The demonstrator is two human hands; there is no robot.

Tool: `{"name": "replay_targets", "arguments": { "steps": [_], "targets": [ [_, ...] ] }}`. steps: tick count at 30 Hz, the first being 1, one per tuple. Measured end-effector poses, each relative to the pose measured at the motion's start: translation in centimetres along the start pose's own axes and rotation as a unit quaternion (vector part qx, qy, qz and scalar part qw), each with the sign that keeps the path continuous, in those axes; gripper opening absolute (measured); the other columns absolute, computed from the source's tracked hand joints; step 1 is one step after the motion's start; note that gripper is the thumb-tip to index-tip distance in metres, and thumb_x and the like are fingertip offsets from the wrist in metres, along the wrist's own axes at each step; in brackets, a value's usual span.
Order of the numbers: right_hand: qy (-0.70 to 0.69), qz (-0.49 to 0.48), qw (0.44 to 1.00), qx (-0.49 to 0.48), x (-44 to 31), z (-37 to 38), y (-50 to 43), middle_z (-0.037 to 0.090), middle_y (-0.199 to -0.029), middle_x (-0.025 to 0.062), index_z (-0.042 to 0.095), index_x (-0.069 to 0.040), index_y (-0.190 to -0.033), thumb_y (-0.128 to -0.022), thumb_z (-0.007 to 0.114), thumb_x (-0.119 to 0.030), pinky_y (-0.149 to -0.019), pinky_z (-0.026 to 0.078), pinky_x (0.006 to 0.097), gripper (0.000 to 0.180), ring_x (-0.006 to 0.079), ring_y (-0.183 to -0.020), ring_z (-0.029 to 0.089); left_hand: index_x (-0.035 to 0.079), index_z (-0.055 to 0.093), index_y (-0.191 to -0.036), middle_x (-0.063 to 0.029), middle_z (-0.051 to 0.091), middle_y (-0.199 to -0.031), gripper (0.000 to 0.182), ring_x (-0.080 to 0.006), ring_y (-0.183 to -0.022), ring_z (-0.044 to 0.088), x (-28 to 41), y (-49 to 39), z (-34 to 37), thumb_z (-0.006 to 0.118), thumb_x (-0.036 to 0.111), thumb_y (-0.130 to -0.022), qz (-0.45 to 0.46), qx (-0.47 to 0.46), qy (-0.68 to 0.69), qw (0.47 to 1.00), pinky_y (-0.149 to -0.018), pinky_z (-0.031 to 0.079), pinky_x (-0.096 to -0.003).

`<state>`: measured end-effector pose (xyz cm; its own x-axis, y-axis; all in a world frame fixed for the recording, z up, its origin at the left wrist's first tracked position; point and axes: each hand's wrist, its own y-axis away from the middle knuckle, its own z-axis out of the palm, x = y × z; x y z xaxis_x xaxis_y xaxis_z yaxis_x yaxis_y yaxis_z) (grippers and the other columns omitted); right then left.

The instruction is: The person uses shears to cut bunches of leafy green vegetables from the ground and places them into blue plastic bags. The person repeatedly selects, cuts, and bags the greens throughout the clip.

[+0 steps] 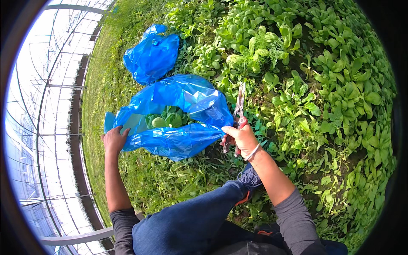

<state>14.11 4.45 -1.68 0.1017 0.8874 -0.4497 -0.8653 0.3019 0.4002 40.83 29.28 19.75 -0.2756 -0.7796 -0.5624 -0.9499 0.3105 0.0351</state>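
A blue plastic bag [172, 140] is stretched wide between my two hands, its mouth facing up. Leafy green rosettes [169, 118] lie inside it. My left hand [115, 139] grips the rim at the bag's left end, the thumb on top. At the opposite end, my right hand [240, 137] pinches the gathered rim between thumb and fingers. That same hand also holds a pair of pruning shears [239, 106] with red on the handles, their blades pointing away from me. Part of the handles is hidden by the palm.
Another blue plastic bag [152, 55], bunched at the top, sits on the ground beyond the first. Low leafy plants [344, 105] grow densely to the right. My shoe [250, 177] rests among weeds nearby. A greenhouse frame with clear sheeting [38, 127] runs along the left.
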Motion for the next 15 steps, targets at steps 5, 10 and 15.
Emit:
{"name": "replay_targets", "arguments": {
  "steps": [5,10,15],
  "targets": [
    [-0.068,0.033,0.996,0.056,-1.7,-2.9,1.8,0.059,-0.070,0.0078,0.055,-0.003,-0.087,-0.083,0.063,-0.003,-0.057,0.057,0.0356,0.009,0.0187,-0.059,0.061,0.027,0.055,-0.132,-0.0100,0.062,-0.123,0.079,-0.0288,-0.117,0.057,4.2,2.4,-1.9,0.078,0.025,-0.056,0.136,-0.267,-0.059,0.952,-0.102,0.034,-0.0560],
    [0.057,-0.032,0.997,0.045,-2.6,-4.0,1.4,0.058,-0.073,0.0069,0.051,-0.001,-0.090,-0.083,0.061,0.000,-0.054,0.055,0.0323,0.012,0.0175,-0.058,0.061,0.024,0.050,-0.134,-0.0127,0.063,-0.118,0.075,-0.0317,-0.116,0.056,14.8,-0.8,-4.4,0.077,0.028,-0.064,0.274,-0.184,-0.109,0.938,-0.102,0.036,-0.0523],
    [0.055,-0.035,0.998,0.018,-2.2,-2.1,0.9,0.057,-0.075,0.0069,0.048,-0.001,-0.093,-0.084,0.059,0.002,-0.052,0.054,0.0331,0.015,0.0169,-0.058,0.060,0.010,0.030,-0.145,-0.0243,0.053,-0.130,0.081,-0.0366,-0.120,0.051,18.0,-10.1,-2.4,0.067,0.023,-0.074,0.245,0.093,0.081,0.962,-0.102,0.042,-0.0407]
  ]
}}
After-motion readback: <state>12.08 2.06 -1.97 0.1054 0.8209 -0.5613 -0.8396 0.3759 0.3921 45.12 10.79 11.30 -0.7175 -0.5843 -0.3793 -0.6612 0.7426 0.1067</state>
